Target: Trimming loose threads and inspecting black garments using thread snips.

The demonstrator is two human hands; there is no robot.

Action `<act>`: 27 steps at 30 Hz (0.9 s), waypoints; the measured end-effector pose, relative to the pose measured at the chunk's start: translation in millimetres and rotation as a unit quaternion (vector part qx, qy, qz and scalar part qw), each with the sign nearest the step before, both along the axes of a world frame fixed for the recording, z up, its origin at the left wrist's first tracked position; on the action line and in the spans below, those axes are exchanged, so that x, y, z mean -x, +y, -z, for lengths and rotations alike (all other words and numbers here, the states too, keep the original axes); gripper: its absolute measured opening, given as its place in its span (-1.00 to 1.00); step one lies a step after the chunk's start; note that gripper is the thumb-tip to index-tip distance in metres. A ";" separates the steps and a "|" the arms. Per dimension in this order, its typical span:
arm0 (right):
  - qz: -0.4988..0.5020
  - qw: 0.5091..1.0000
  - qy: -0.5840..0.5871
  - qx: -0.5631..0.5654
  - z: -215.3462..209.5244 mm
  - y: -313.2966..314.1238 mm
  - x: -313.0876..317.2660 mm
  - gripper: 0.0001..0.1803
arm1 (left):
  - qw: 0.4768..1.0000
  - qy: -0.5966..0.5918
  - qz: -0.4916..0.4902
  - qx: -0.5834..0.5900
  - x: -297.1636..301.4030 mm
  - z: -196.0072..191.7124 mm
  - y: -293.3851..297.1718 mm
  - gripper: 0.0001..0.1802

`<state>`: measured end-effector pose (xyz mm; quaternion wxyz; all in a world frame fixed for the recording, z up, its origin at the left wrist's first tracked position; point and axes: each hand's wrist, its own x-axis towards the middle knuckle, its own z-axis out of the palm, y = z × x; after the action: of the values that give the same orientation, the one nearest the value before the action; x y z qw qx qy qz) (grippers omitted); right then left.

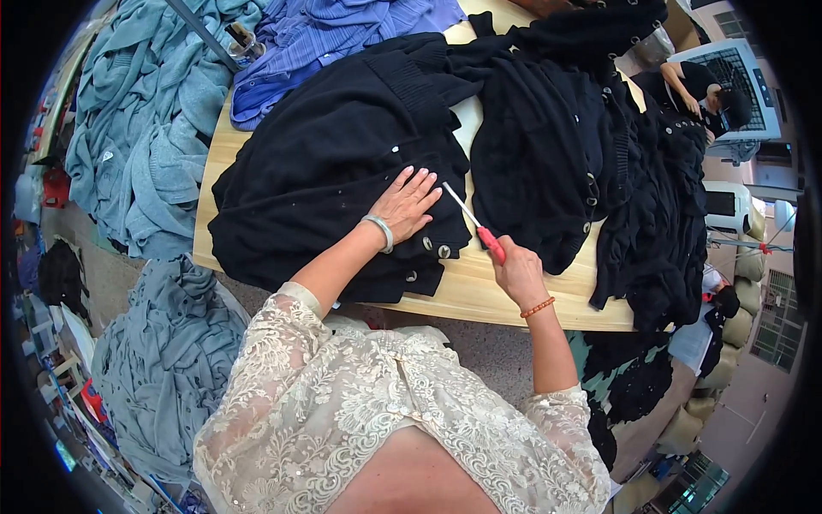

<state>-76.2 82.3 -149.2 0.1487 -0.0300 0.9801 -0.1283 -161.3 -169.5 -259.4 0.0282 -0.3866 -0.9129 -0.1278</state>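
A black knitted cardigan (325, 171) is spread over the wooden table in front of me, with several shiny buttons (443, 252) along its edge. My left hand (406, 210) lies flat on it, fingers stretched out, a pale bangle on the wrist. Closed around the red handle of a screwdriver-like tool (467, 213) is my right hand (519, 272). Its thin metal shaft points up and left, the tip close to my left fingertips. Whether the tip touches the cloth, I cannot tell.
More black buttoned knits (539, 154) cover the right of the table (505, 287). Purple garments (334, 34) lie at the back. Blue-grey knits (145, 128) are heaped at left, with a grey pile (171, 368) lower down. Another person (698, 90) is at the far right.
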 end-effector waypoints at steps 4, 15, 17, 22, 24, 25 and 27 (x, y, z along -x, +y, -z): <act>-0.076 0.995 -0.041 0.042 -23.6 -52.8 15.6 -0.80 | 1.000 -0.015 -0.010 -0.011 -0.9 2.4 -2.0 -0.38; 0.011 0.997 -0.019 -0.068 -14.7 -12.7 24.3 -0.78 | 0.999 -0.013 -0.022 -0.039 -5.0 6.9 -4.0 -0.41; 0.004 0.998 -0.026 -0.063 -24.7 -8.4 16.5 -0.76 | 0.999 -0.003 -0.018 -0.039 -5.4 3.5 -4.4 -0.41; -0.065 0.996 -0.061 0.025 -41.0 -60.8 11.8 -0.75 | 0.999 -0.032 -0.019 -0.026 -7.8 -7.6 -11.4 -0.37; -0.092 0.992 -0.066 0.054 -46.0 -75.6 12.5 -0.76 | 0.997 -0.021 -0.054 -0.051 -20.9 -17.3 -28.4 -0.30; -0.097 0.991 -0.069 0.058 -47.9 -80.7 13.7 -0.76 | 0.996 -0.033 -0.079 -0.037 -28.2 -31.2 -39.9 -0.28; -0.134 0.988 -0.054 0.058 -50.4 -90.5 16.6 -0.79 | 0.990 -0.004 -0.141 -0.020 -43.2 -37.8 -69.9 -0.22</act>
<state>-92.9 -8.3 -98.8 0.2154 -0.1630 0.9486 -0.1651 -118.1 -239.4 -221.6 0.0502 -0.2527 -0.9557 -0.1421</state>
